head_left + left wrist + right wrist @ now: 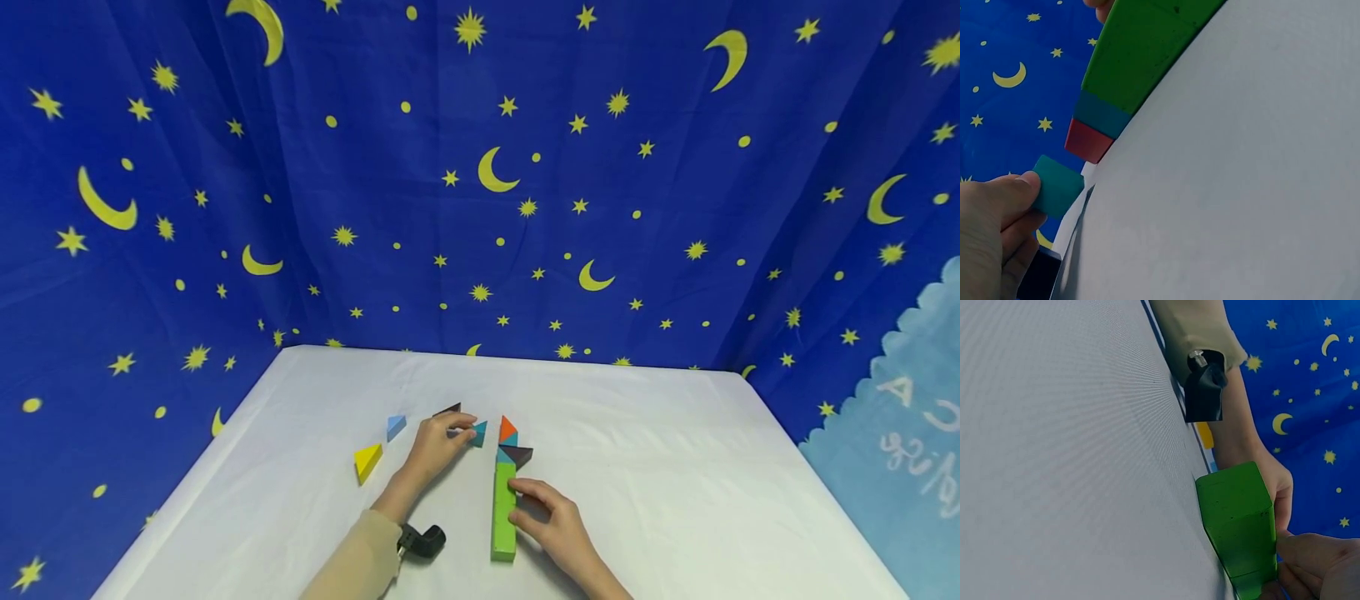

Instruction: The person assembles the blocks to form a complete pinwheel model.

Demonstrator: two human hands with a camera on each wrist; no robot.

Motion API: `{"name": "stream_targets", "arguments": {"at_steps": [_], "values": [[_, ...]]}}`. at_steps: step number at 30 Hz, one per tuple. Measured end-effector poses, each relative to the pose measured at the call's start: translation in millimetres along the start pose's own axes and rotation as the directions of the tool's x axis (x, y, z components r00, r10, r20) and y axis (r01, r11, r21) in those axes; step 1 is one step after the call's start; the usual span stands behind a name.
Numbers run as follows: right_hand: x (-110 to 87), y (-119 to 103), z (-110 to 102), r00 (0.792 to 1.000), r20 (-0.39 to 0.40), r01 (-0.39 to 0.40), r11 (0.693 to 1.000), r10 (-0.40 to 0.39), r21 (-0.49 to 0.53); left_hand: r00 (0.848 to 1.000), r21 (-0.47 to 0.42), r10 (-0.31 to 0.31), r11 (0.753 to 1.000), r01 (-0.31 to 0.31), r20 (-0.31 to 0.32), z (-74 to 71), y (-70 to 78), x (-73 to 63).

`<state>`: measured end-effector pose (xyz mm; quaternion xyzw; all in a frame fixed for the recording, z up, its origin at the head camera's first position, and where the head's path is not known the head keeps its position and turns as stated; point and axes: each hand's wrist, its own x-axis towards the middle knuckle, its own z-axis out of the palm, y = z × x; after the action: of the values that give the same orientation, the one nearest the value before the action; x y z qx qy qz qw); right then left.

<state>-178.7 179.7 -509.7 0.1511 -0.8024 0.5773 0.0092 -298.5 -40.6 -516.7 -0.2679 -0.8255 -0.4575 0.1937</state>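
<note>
My left hand (435, 448) pinches a teal triangular block (479, 434) between thumb and fingers, seen closer in the left wrist view as a teal block (1060, 187). To its right stands a row: an orange triangular block (507, 427) against a small teal one, then a blue triangle (504, 456) beside a dark brown triangle (519, 457), then a long green block (504, 512) pointing toward me. My right hand (558, 529) touches the green block's right side with thumb and fingertip, both on that one side. The right wrist view shows the green block's near end (1235, 494).
Left of my left hand lie a yellow triangular block (367, 462) and a light blue one (396, 427). A dark triangular block (450, 409) sits just behind that hand. A white cloth (675, 500) covers the table; a blue star-patterned curtain (420, 183) surrounds it.
</note>
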Motion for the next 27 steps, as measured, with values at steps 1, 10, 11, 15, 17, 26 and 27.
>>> {"name": "stream_targets", "arguments": {"at_steps": [1, 10, 11, 15, 17, 26, 27], "values": [[0.2, 1.2, -0.1, 1.0, -0.001, -0.003, 1.0, 0.003, -0.002, 1.0, 0.001, -0.004, 1.0, 0.004, -0.005, -1.0, -0.2, 0.3], [-3.6, -24.7, -1.9, 1.0, 0.013, 0.011, 1.0, -0.011, 0.0, 0.997, -0.001, 0.047, 0.999, -0.047, -0.055, -2.0, 1.2, 3.9], [-4.1, -28.5, -2.2, 1.0, 0.014, 0.011, 1.0, -0.011, -0.001, 0.997, 0.0, 0.048, 0.999, -0.048, -0.057, -1.3, 1.5, 3.9], [-5.1, -34.0, -2.7, 1.0, 0.02, 0.007, 1.0, -0.007, 0.004, 0.998, 0.015, 0.042, 0.999, -0.041, -0.051, 2.6, 1.0, 3.7], [-5.1, -33.6, -2.6, 1.0, 0.023, 0.012, 1.0, -0.012, 0.007, 0.999, 0.012, 0.028, 1.0, -0.028, -0.039, 3.6, 0.7, 3.3], [-4.5, -30.4, -3.0, 1.0, 0.02, 0.008, 1.0, -0.008, 0.009, 0.994, -0.069, 0.001, 0.998, 0.007, 0.11, -5.3, -2.1, -3.1], [-4.5, -30.4, -3.1, 1.0, 0.019, 0.008, 1.0, -0.008, 0.008, 0.99, -0.075, -0.009, 0.997, 0.02, 0.137, -6.7, -2.5, -4.3]]}}
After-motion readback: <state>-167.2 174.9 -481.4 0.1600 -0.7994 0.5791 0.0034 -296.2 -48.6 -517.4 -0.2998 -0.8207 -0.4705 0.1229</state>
